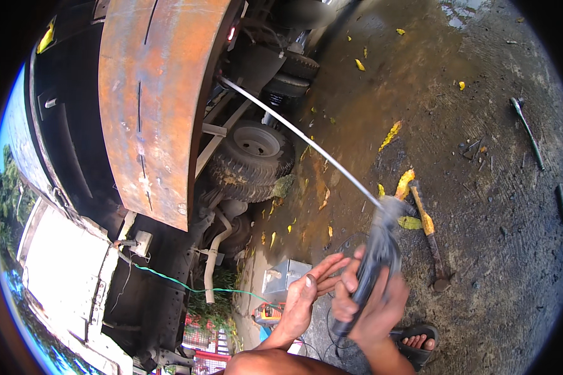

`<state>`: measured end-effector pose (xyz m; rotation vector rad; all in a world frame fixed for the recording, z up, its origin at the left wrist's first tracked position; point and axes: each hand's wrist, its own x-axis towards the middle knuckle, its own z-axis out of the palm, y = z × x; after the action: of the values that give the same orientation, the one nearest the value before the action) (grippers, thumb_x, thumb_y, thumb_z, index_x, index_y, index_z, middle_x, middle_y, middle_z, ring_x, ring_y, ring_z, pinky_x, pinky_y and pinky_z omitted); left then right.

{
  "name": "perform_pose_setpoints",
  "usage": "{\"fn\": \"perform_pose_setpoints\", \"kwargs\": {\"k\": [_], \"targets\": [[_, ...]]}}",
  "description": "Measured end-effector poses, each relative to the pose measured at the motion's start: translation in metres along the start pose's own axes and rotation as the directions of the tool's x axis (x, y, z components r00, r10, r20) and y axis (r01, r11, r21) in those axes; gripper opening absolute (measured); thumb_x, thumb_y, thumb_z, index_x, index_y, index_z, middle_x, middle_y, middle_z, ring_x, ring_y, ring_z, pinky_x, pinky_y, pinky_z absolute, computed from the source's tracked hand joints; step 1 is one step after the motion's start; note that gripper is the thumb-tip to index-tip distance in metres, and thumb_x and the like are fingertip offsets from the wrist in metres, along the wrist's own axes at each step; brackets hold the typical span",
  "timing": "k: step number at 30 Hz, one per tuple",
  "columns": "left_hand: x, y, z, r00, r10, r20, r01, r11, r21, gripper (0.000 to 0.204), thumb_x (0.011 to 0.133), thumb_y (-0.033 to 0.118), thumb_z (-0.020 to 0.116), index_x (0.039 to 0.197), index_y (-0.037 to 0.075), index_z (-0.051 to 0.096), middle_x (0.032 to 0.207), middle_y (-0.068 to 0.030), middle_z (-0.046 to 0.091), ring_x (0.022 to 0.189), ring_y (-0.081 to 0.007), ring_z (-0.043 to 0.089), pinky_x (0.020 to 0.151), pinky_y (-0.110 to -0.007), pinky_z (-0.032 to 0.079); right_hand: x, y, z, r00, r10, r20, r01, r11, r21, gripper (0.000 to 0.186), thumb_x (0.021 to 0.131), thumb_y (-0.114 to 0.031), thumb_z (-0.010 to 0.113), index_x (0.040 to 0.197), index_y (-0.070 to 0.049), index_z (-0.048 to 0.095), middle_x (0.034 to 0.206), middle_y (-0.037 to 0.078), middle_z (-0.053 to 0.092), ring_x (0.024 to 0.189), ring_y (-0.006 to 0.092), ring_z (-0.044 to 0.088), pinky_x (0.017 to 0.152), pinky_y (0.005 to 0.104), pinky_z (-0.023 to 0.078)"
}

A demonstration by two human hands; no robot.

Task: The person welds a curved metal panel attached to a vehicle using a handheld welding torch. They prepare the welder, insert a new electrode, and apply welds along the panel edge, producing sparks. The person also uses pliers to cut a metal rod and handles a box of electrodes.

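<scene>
My right hand is wrapped around a dark, motion-blurred power tool that looks like an angle grinder. Its round grey head is smeared, so its details cannot be made out. A long, thin white rod slants down from the truck's underside and meets the tool's head. Just left of the grinder's body, my left hand has its fingers stretched out, with nothing visible in it. Its fingertips come close to the right hand's fingers; whether they touch the tool, I cannot tell.
On the left stands a truck with a rusty curved metal plate and a muddy wheel. A hammer and a ratchet wrench lie on wet concrete. A metal box, an orange machine and a green cable are near my left arm.
</scene>
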<state>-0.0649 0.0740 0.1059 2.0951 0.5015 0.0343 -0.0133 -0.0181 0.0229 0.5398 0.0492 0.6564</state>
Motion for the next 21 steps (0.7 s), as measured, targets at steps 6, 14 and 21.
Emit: {"fn": "perform_pose_setpoints", "kwargs": {"k": [6, 14, 21], "targets": [[0.0, 0.004, 0.002, 0.999, -0.005, 0.045, 0.006, 1.0, -0.02, 0.082, 0.099, 0.059, 0.037, 0.145, -0.009, 0.031, 0.144, -0.0267, 0.043, 0.126, -0.0347, 0.051, 0.107, -0.046, 0.039, 0.022, 0.005, -0.026, 0.911, -0.412, -0.019, 0.362, 0.82, -0.443, 0.071, 0.085, -0.051, 0.063, 0.126, 0.0, 0.036, 0.086, 0.007, 0.047, 0.055, 0.0114, 0.047, 0.043, 0.0247, 0.039], [-0.001, 0.0, -0.001, 0.993, 0.029, 0.115, -0.021, 0.998, -0.065, 0.089, 0.09, 0.049, 0.064, 0.147, -0.01, 0.028, 0.141, -0.0251, 0.045, 0.118, -0.0282, 0.055, 0.099, -0.039, 0.044, 0.003, 0.002, -0.02, 0.981, -0.191, 0.032, 0.193, 0.968, -0.158, 0.082, 0.075, -0.044, 0.08, 0.126, -0.001, 0.033, 0.087, 0.008, 0.049, 0.058, 0.0128, 0.051, 0.047, 0.0253, 0.043], [-0.008, 0.011, -0.004, 0.978, -0.027, 0.207, 0.04, 0.997, -0.059, 0.084, 0.087, 0.031, 0.072, 0.145, -0.012, 0.031, 0.136, -0.0198, 0.051, 0.121, -0.0239, 0.055, 0.102, -0.034, 0.041, 0.007, 0.014, -0.015, 0.972, -0.219, 0.081, 0.229, 0.959, -0.165, 0.082, 0.075, -0.045, 0.08, 0.125, 0.0, 0.034, 0.086, 0.009, 0.05, 0.057, 0.0128, 0.051, 0.048, 0.0253, 0.043]]}}
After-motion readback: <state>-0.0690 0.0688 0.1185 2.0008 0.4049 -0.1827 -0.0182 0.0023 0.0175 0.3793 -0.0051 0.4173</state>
